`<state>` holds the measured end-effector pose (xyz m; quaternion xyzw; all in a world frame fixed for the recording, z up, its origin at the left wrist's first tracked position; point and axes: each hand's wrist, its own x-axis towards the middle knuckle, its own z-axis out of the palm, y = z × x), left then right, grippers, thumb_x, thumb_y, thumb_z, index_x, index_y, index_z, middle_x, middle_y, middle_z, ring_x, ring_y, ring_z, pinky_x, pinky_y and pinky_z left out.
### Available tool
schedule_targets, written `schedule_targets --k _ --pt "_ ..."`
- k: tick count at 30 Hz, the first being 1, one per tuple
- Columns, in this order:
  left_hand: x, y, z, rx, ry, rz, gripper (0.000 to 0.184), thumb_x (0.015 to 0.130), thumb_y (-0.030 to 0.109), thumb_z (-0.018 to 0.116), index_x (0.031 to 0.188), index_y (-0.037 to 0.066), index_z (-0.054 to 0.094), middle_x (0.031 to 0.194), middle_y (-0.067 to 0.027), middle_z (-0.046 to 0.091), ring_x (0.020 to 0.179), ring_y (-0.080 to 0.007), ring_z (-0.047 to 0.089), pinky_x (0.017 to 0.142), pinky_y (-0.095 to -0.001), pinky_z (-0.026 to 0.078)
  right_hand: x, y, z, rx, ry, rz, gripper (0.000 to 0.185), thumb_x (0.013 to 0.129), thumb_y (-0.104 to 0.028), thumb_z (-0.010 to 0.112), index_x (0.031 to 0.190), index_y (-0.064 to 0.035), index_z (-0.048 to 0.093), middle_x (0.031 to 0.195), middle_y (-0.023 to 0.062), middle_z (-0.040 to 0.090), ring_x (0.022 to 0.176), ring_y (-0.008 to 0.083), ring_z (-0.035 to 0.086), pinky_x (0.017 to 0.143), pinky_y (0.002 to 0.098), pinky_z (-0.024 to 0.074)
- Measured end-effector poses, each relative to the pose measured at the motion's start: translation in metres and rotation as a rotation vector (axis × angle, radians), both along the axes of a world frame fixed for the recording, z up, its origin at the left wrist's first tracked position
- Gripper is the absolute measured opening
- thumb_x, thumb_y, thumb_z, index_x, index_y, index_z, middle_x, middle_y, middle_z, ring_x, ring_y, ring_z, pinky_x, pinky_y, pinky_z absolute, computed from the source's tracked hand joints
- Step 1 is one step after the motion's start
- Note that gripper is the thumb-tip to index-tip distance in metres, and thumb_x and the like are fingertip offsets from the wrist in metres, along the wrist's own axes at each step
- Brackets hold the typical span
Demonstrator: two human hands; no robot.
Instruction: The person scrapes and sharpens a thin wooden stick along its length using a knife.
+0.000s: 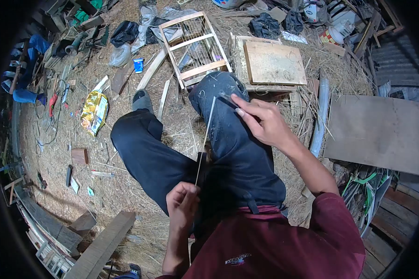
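My left hand (182,201) is closed low in front of my lap, pinching the near end of a thin pale wooden strip (209,118). The strip slants up and away toward my right knee. Beside my left fingers, a narrow dark piece (201,162) lies along the strip; whether I grip it too is hard to tell. Above my right knee, my right hand (261,120) is closed around a small dark narrow tool (226,100). Its tip is near the far end of the strip, and its exact kind is unclear.
A wooden cage (194,46) with thin bars stands ahead, left of a wooden box with a board (274,63) on top. A flat panel (377,130) lies to the right. Shavings, a yellow packet (94,111), a wood block (79,156) and planks (102,246) lie leftward.
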<state>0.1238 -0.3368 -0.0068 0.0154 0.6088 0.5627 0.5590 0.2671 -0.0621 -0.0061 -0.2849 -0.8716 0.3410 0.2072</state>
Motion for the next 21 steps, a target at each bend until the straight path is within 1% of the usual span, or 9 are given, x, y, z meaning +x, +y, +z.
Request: schedule_targets --k 1,4,6,7,9,10,15,18,21 --pt "-0.002 0.008 0.002 0.017 -0.016 0.022 0.015 0.095 0.016 0.062 0.087 0.003 0.062 0.066 0.0022 0.056 0.048 -0.0008 0.04 0.044 -0.017 0.028 0.0 -0.001 0.001 0.003 0.019 0.057 0.04 0.089 -0.01 0.062 0.129 -0.0119 0.062 0.069 0.0151 0.057 0.059 0.0309 0.054 0.059 0.0402 0.0462" --pt "-0.005 0.059 0.004 0.019 0.159 -0.028 0.013 0.094 0.016 0.063 0.089 0.003 0.063 0.065 0.0018 0.055 0.046 -0.0015 0.039 0.042 -0.0178 0.028 0.001 -0.003 0.002 0.035 0.029 0.209 0.045 0.089 -0.009 0.061 0.134 -0.0162 0.058 0.071 0.0125 0.055 0.06 0.0293 0.054 0.059 0.0387 0.0464" --pt "-0.006 0.089 -0.021 0.179 0.082 0.02 0.013 0.093 0.015 0.064 0.091 0.002 0.063 0.066 0.0004 0.056 0.043 -0.0017 0.039 0.039 -0.0186 0.027 -0.002 -0.005 0.002 0.102 -0.029 0.279 0.049 0.089 -0.01 0.06 0.137 -0.0201 0.056 0.072 0.0115 0.054 0.06 0.0291 0.055 0.058 0.0383 0.0467" --pt "-0.007 0.108 -0.022 0.193 0.052 0.018 0.013 0.093 0.014 0.062 0.091 0.001 0.063 0.065 0.0006 0.055 0.042 -0.0018 0.038 0.038 -0.0186 0.026 -0.003 -0.005 0.004 0.134 -0.122 0.277 0.054 0.088 -0.011 0.06 0.14 -0.0258 0.052 0.075 0.0115 0.052 0.061 0.0301 0.056 0.057 0.0403 0.0474" --pt "-0.006 0.136 -0.022 0.213 -0.008 0.015 0.012 0.094 0.012 0.059 0.091 0.0 0.061 0.064 0.0008 0.054 0.04 -0.0021 0.035 0.037 -0.0186 0.024 -0.007 -0.003 0.007 0.152 -0.247 0.261 0.054 0.089 -0.011 0.059 0.14 -0.0268 0.051 0.076 0.0119 0.053 0.06 0.031 0.056 0.056 0.0411 0.0477" --pt "-0.006 0.14 -0.024 0.214 -0.002 0.008 0.012 0.094 0.011 0.059 0.092 -0.001 0.061 0.064 0.0006 0.054 0.039 -0.002 0.035 0.037 -0.0186 0.024 -0.009 -0.002 0.008 0.159 -0.307 0.253 0.054 0.089 -0.011 0.059 0.14 -0.0273 0.051 0.076 0.0122 0.053 0.06 0.0315 0.056 0.056 0.0415 0.0479" --pt "-0.009 0.135 -0.037 0.194 -0.107 -0.007 0.011 0.094 0.01 0.058 0.093 -0.001 0.06 0.062 0.0014 0.053 0.038 -0.0018 0.034 0.036 -0.0193 0.024 -0.003 0.011 -0.007 0.102 -0.244 0.245 0.053 0.089 -0.01 0.059 0.139 -0.0271 0.053 0.074 0.0123 0.052 0.061 0.0322 0.056 0.056 0.042 0.0472" --pt "-0.007 0.129 -0.029 0.161 -0.099 0.009 0.012 0.095 0.011 0.057 0.092 0.0 0.061 0.061 0.0029 0.052 0.038 -0.0018 0.033 0.037 -0.0199 0.024 -0.005 0.011 -0.004 0.089 -0.226 0.252 0.052 0.089 -0.01 0.059 0.138 -0.0265 0.053 0.073 0.012 0.05 0.061 0.0319 0.055 0.057 0.0417 0.0465" --pt "-0.008 0.118 -0.038 0.209 -0.154 0.021 0.013 0.095 0.015 0.06 0.093 0.002 0.063 0.064 0.0011 0.053 0.039 -0.0013 0.034 0.036 -0.019 0.024 -0.007 0.011 -0.007 0.076 -0.193 0.255 0.053 0.089 -0.009 0.058 0.139 -0.0266 0.053 0.071 0.0119 0.049 0.061 0.0313 0.054 0.059 0.0412 0.046"
